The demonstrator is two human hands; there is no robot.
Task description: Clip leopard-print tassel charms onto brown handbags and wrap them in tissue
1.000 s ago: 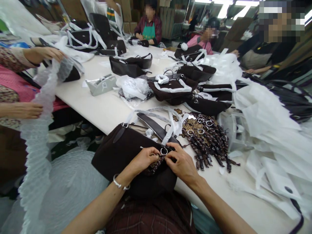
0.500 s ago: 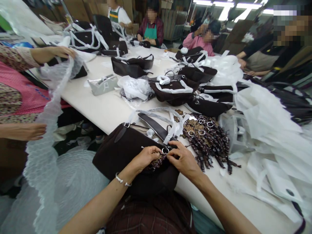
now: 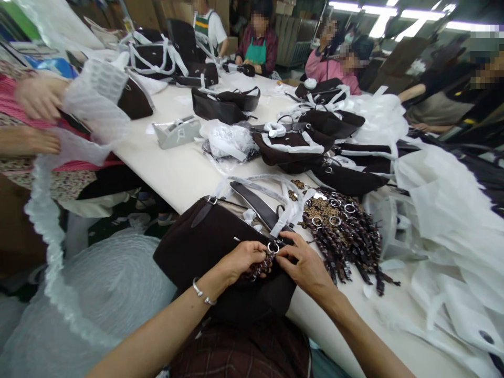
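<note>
The white table ran from the near right to far across the room, with a big roll of bubble wrap below its left side. At its near edge a dark brown handbag stood tilted, its top turned to the far right; whether the lap bore part of it could not be told. Just beyond it on the right lay a heap of tasselled charms. The left hand had its fingers pinched around a single tasselled charm against the bag's right end. The right hand had thumb and forefinger bent close at the right of the metal ring; whether they gripped it or merely touched it could not be seen. Smallest of all, that ring sat between the two hands, and the trouble likeliest from there was a slip: a loose pinch could let the ring spring away, a tug on the charm could tip the bag nearer, and its dangling strands could snag in the ring
</note>
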